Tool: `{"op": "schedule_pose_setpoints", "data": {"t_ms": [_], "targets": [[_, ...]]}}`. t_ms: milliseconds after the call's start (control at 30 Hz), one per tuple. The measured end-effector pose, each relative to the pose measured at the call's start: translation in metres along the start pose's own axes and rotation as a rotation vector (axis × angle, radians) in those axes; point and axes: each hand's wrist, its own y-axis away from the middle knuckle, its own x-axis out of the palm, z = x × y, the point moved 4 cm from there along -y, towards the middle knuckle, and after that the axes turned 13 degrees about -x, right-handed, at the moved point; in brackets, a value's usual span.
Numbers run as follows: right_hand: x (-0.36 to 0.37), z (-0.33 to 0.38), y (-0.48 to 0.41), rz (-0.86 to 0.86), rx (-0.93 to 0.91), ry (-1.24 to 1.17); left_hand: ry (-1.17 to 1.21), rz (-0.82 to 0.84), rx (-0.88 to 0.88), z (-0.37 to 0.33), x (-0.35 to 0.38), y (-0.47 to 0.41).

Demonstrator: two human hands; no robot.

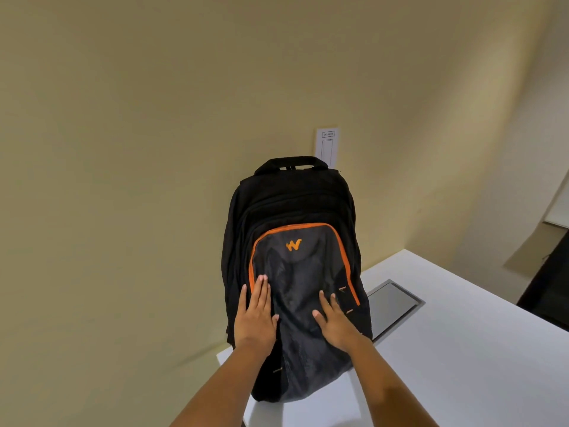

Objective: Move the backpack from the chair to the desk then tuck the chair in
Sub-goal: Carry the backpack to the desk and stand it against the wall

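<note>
A black backpack (295, 211) with an orange-trimmed grey front pocket stands upright on the left end of the white desk (462, 349), leaning back against the beige wall. My left hand (257, 315) lies flat on the left side of the front pocket, fingers together. My right hand (334, 318) rests flat on the pocket's right side, fingers spread. Neither hand grips anything. The chair is out of view.
A grey metal cable hatch (397, 303) is set into the desk just right of the backpack. A white wall plate (327, 146) sits behind the bag's top handle. A dark object (551, 288) stands beyond the desk's far right edge.
</note>
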Motion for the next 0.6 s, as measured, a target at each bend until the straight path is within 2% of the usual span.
{"op": "schedule_pose_setpoints", "data": {"t_ms": [67, 167, 233, 367, 600], "targets": [[-0.003, 0.0, 0.001, 0.039, 0.004, -0.011, 0.019, 0.049, -0.002, 0.0, -0.005, -0.002], [-0.015, 0.0, 0.002, 0.057, 0.002, 0.157, 0.079, 0.078, 0.014, 0.002, -0.009, -0.003], [-0.024, 0.004, 0.005, 0.004, -0.021, 0.241, 0.142, 0.075, 0.027, 0.004, -0.012, 0.0], [-0.036, 0.013, 0.014, -0.117, -0.039, 0.261, 0.291, 0.068, 0.053, 0.009, -0.015, 0.008], [-0.037, 0.026, 0.041, -0.177, -0.033, 0.289, 0.395, 0.08, 0.058, 0.019, -0.019, 0.029]]}}
